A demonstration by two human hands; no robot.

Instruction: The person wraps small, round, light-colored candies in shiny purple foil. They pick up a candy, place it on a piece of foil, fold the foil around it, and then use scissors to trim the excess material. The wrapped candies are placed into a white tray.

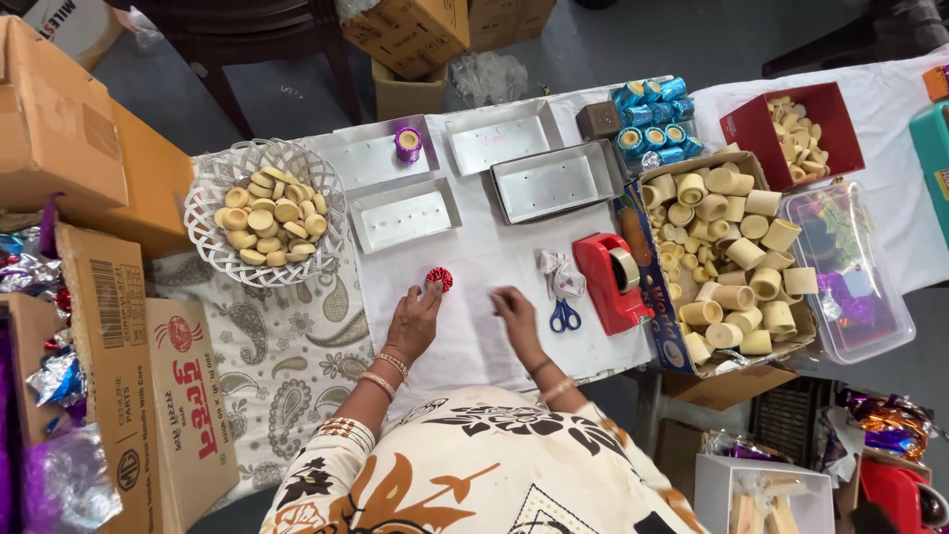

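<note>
Glossy red foil piece [439, 279] on matt white cloth [474, 267] — shiny metal trays [405, 216], plastic tape dispenser [605, 282].

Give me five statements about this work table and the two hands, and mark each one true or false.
1. The left hand touches a small red foil-wrapped piece. True.
2. The white basket holds blue foil rolls. False: it holds pale round pieces; the blue foil-wrapped rolls stand farther right.
3. The scissors have blue handles. True.
4. The right hand grips the red tape dispenser. False: it rests on the white table cover, apart from the dispenser.
5. A purple-wrapped piece stands on a silver tray. True.
</note>
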